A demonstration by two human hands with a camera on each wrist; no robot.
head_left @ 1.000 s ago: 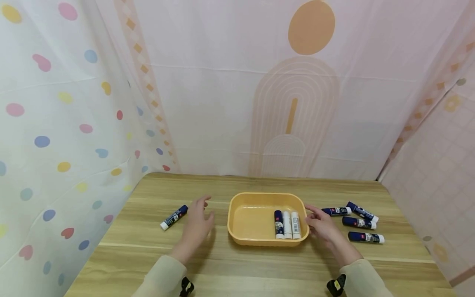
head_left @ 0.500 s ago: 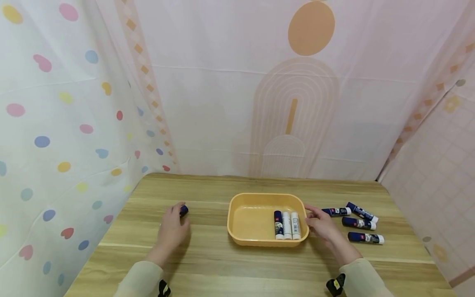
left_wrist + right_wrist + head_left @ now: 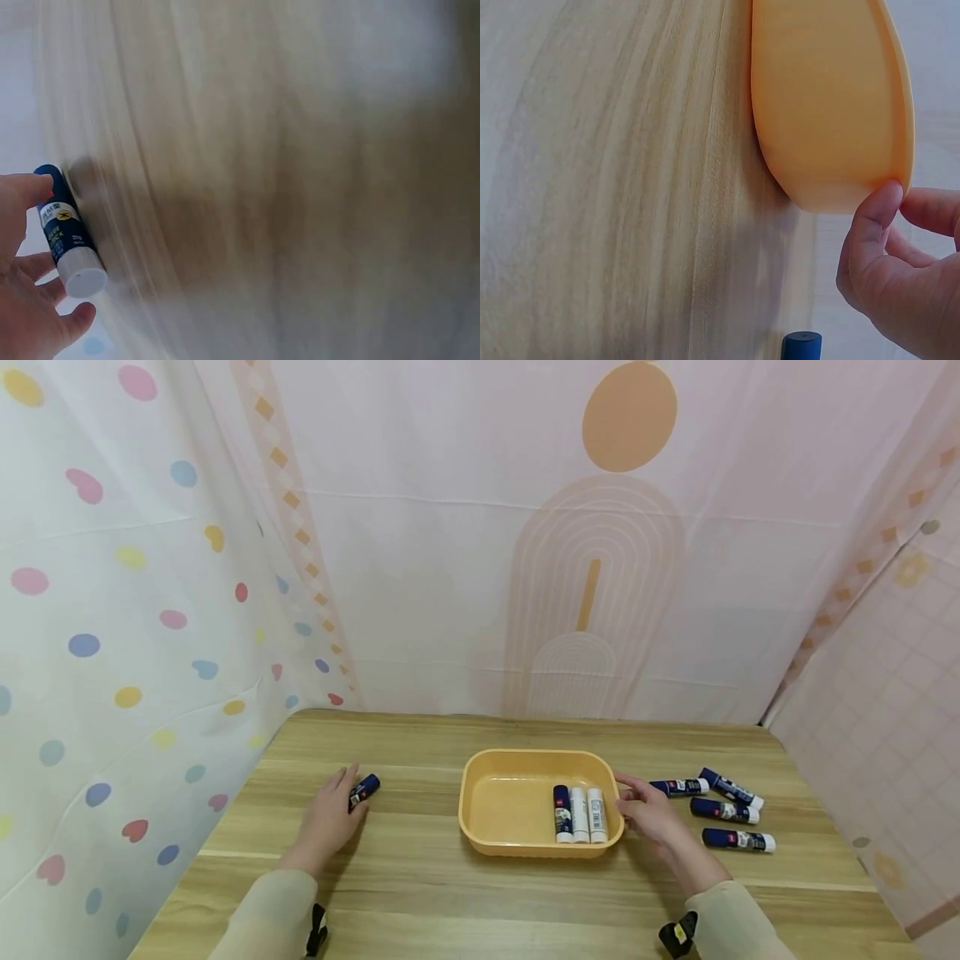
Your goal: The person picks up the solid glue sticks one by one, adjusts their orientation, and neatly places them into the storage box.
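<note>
Glue stick [image 3: 367, 787] — against left hand [image 3: 327, 819]

left hand [image 3: 327, 821]: we bend thumb [image 3: 30, 189] and fingers [image 3: 76, 323], tips apart
right hand [image 3: 649, 814]: we pinch with thumb and forefinger [image 3: 932, 208]

Head view bright; soft shadow beside tray [image 3: 502, 810]; left wrist view dimmer, tabletop [image 3: 225, 150] blurred.

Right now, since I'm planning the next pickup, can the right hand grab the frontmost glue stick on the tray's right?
Likely no: the right hand pinches the yellow tray. If it let go, the frontmost glue stick seems reachable, with nothing visible between.
</note>
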